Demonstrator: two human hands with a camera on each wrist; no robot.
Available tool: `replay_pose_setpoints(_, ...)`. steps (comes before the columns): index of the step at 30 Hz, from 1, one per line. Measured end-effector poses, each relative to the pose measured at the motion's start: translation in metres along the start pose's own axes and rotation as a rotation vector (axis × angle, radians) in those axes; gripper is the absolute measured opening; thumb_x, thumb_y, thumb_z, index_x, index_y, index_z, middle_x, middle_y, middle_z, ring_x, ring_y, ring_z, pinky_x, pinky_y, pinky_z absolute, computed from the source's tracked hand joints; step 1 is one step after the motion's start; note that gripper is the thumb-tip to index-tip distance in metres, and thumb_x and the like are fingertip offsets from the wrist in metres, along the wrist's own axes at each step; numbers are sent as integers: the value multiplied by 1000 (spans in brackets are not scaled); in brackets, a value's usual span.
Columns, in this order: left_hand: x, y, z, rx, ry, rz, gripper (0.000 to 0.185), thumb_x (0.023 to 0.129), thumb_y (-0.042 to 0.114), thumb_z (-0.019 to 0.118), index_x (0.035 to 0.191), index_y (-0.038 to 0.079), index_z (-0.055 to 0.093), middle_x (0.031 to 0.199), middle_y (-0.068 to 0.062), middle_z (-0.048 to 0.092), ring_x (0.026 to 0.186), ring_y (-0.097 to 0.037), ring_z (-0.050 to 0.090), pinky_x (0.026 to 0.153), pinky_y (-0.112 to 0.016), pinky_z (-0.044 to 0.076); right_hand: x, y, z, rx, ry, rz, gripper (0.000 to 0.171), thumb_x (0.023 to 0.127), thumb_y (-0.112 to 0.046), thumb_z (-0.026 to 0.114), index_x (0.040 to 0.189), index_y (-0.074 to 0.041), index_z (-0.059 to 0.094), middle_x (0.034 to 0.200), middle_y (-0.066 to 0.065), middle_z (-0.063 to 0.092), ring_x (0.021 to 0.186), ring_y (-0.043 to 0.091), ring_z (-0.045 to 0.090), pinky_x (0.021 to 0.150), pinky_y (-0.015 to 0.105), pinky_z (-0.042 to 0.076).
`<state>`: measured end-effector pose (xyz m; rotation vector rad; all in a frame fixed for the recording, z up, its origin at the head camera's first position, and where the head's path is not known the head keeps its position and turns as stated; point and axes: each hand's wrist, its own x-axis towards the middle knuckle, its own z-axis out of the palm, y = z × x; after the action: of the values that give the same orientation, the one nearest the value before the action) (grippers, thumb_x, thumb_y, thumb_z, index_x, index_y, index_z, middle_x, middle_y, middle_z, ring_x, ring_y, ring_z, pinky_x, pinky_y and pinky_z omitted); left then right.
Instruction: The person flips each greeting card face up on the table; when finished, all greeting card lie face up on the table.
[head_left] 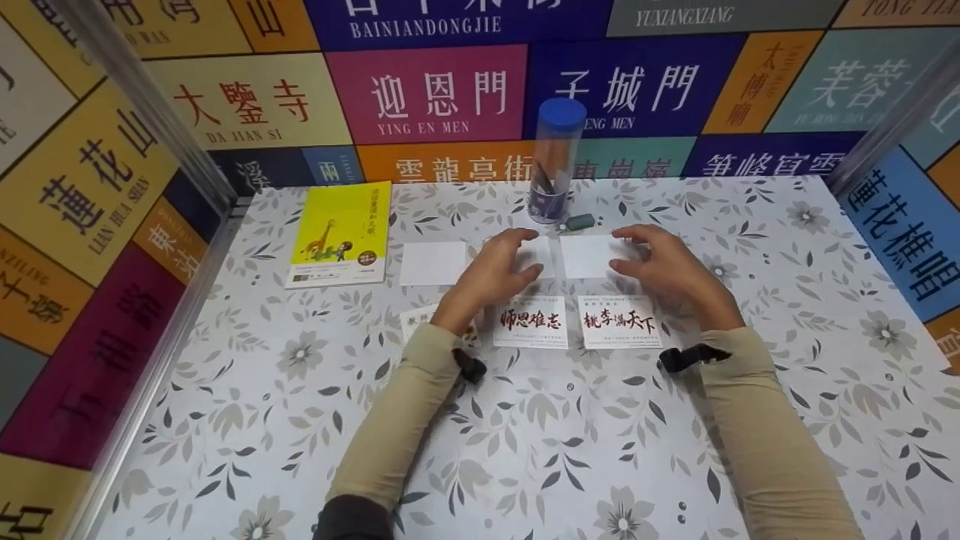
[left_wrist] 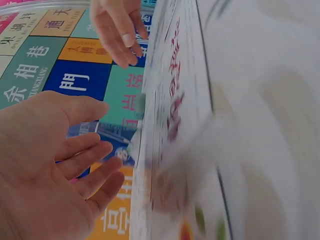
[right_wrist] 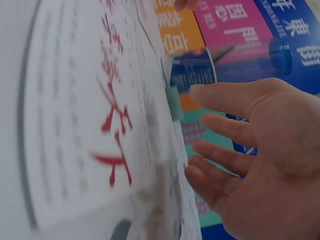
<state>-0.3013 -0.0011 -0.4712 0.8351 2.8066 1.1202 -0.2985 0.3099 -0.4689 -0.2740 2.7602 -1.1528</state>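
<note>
My left hand hovers with relaxed fingers over a blank white card in the middle of the flowered table. My right hand is open too, fingertips at the right edge of another blank card. Just in front of the hands lie two printed cards with red calligraphy, one on the left and one on the right. In the left wrist view the left hand holds nothing. The right wrist view shows the right hand spread beside the right-hand printed card.
A third blank card lies left of the hands, next to a yellow book. A clear tube with a blue cap and a small green eraser stand behind the cards. Another card peeks from under my left forearm. Printed walls enclose the table.
</note>
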Motion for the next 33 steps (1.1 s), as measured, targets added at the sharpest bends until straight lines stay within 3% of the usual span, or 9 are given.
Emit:
replay_pose_setpoints(4,19,7,14,-13,-34,-17,58,94,27,68,145,6,50,144,-10,57,137,-23,51,118,-32,36,-3,12,-4,7,-47,64,65,88,-33,77,146,-19,51,145,16,52,132,37,49,112,57,37)
replay_pose_setpoints(9,34,10,25,-91,-78,-41,60,91,26,73,143,3,52,140,-14,60,132,-28,55,115,-35,41,0,17,-2,13,-75,54,68,85,-28,81,145,-18,51,145,14,52,129,35,51,110,55,39)
replay_pose_setpoints(11,37,10,29,-74,-89,-36,61,90,26,74,143,4,52,141,-14,59,133,-27,55,115,-35,40,1,20,-2,20,-83,40,68,85,-25,81,145,-18,51,146,14,50,129,37,50,110,56,39)
replay_pose_setpoints(15,39,12,38,30,-104,-11,64,87,28,76,143,6,54,145,-11,57,135,-27,52,117,-35,38,1,23,-2,29,-110,-5,70,86,-19,79,149,-18,47,156,13,42,140,38,42,117,57,33)
replay_pose_setpoints(18,39,11,40,55,-106,-2,64,85,28,77,142,6,56,145,-10,57,135,-29,51,117,-37,37,1,23,-4,17,-120,-46,69,89,-17,77,150,-16,46,161,11,36,147,38,34,122,57,25)
replay_pose_setpoints(25,36,6,41,86,-101,84,56,84,25,78,133,4,62,135,-10,64,126,-26,57,114,-38,38,4,24,1,-8,-29,-67,63,87,-20,79,144,-12,53,152,13,47,132,37,47,115,56,33)
replay_pose_setpoints(30,37,9,44,133,-154,33,58,87,30,75,139,9,60,148,-6,56,138,-28,47,119,-40,30,3,26,0,-22,-84,-76,67,88,-21,77,149,-17,48,165,9,30,147,40,36,122,56,25)
replay_pose_setpoints(33,37,11,46,149,-173,4,59,89,33,74,141,12,58,153,-6,50,142,-32,42,119,-43,30,2,26,1,-24,-114,-77,67,89,-23,77,149,-17,48,164,9,31,148,39,33,123,56,23)
